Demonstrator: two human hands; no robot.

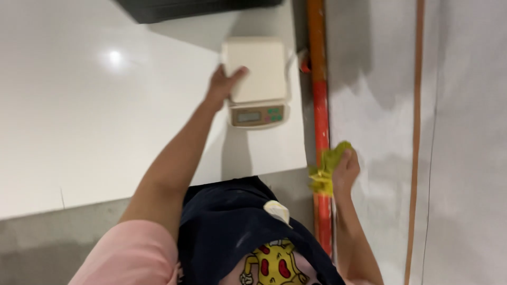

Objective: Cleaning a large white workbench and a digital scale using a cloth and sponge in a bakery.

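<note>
While gripped, scale under fingers

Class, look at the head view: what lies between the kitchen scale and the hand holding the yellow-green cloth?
In the head view, an orange-red pole runs between the scale and the right hand gripping the cloth.

small grey rectangular screen on the cream scale's front panel, beside green buttons, near table edge

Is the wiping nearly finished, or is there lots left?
Hard to tell. The white tabletop already shines. The left hand grips the kitchen scale; the right hand holds a yellow-green cloth off the table. The patch beneath the scale is covered.
</note>
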